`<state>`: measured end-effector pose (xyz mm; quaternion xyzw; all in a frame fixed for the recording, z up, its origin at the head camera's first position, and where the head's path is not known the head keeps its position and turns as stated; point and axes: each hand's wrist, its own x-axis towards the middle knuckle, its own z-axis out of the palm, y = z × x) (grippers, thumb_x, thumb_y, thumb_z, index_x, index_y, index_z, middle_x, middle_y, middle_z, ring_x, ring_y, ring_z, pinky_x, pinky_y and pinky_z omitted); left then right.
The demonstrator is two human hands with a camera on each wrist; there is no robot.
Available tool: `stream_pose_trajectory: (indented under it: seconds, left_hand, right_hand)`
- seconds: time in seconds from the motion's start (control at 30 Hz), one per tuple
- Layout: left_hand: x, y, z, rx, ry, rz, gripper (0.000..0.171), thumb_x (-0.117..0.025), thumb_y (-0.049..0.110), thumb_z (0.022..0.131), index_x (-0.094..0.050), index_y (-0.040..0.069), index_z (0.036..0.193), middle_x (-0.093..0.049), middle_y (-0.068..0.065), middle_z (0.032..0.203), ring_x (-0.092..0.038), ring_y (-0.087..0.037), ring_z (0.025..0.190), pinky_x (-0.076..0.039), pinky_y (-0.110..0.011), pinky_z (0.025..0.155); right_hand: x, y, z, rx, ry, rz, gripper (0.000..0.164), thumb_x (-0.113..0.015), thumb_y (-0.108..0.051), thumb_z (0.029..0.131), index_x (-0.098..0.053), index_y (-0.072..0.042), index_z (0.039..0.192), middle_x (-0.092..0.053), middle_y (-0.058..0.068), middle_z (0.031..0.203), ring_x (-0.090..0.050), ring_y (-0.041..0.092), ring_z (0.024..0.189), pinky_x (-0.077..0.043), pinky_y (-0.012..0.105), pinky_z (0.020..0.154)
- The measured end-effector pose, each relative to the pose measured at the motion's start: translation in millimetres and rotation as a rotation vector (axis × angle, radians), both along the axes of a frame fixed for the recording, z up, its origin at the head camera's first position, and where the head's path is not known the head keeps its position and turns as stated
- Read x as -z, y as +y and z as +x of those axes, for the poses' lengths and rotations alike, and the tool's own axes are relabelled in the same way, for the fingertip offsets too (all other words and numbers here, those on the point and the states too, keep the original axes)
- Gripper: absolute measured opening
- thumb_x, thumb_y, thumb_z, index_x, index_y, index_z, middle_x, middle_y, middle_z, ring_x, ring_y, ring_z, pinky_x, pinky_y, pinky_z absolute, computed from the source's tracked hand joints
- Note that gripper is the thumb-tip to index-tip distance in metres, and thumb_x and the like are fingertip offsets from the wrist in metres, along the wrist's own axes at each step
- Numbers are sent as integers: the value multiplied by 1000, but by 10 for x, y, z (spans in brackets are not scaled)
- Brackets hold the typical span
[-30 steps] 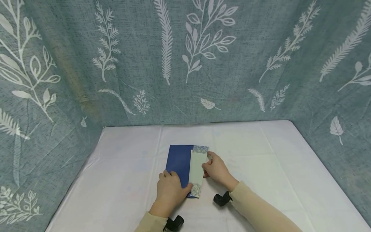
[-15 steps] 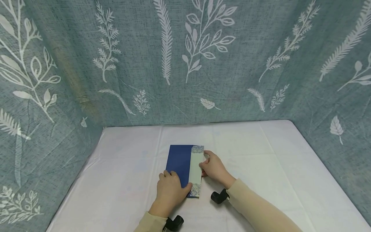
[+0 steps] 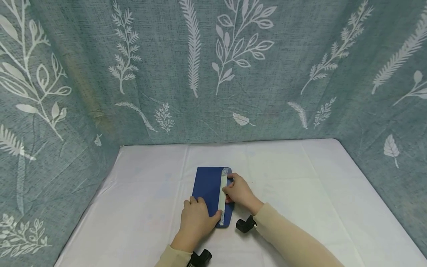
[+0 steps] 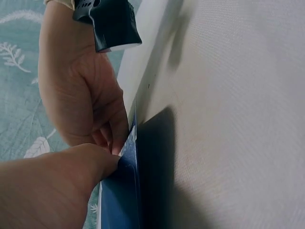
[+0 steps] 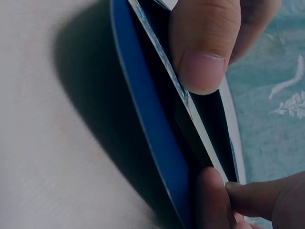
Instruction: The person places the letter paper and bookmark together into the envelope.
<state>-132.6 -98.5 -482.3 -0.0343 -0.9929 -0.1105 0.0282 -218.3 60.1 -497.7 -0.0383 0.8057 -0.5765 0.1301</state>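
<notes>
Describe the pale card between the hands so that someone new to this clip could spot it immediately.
On the white table, in front of the leaf-print curtain, lies a dark blue envelope under both hands. The pale card is the narrow strip showing at the envelope's right edge, pinched by the right hand; it alone is light, with patterned ends.

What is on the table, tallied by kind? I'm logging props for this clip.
Blue envelope: 1
Pale card with patterned ends, partly tucked into the envelope: 1
Hands on them, left hand and right hand: 2
White table: 1
Total: 5
</notes>
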Motion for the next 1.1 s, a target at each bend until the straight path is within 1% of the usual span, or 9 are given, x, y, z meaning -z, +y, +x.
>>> stream_pose_trajectory:
  seconds: [0.17,0.33,0.6,0.83,0.97,1.1]
  left_hand:
    - [26,-4,-5,5,26,-5,88,-64,61,80,-57,-17,119,-54,-38,114,-53,-47,100,-52,-49,73]
    - [26,-9,-10,9,41,-16,88,-64,61,80,-57,-17,119,-53,-38,115,-53,-48,100,-52,-49,74]
    - [-12,-5,13,18,45,5,87,-66,60,79,-57,-19,116,-53,-39,115,-53,-49,100,-51,-50,76]
    - [-27,7,4,23,22,-16,90,-66,61,79,-56,-19,118,-52,-42,118,-52,-52,105,-51,-51,77]
    - [-29,21,2,23,14,-16,90,-67,61,79,-56,-20,118,-52,-42,118,-52,-52,104,-52,-51,76]
    - [-21,36,-1,12,15,-14,90,-68,60,77,-56,-19,117,-52,-40,116,-53,-50,102,-52,-50,74]
  right_hand:
    - [-9,-18,-11,-28,-44,-21,56,-62,-1,90,-38,6,140,-58,13,82,-63,17,52,-55,34,53]
    - [-31,11,-8,-40,-82,-58,58,-63,3,87,-38,8,139,-60,15,81,-64,18,53,-56,34,55]
    - [-21,-17,-15,-34,-41,-27,56,-64,2,87,-39,8,137,-62,13,76,-64,18,51,-55,33,54]
    - [-70,-42,-20,-54,-39,8,57,-63,0,88,-38,8,138,-63,12,72,-64,18,50,-55,31,53]
    - [-85,-39,-14,-65,-35,25,57,-63,1,88,-38,8,139,-63,11,70,-63,17,50,-54,31,53]
    - [-104,-36,-7,-74,-45,13,57,-62,2,88,-38,7,140,-64,12,70,-64,17,52,-55,31,54]
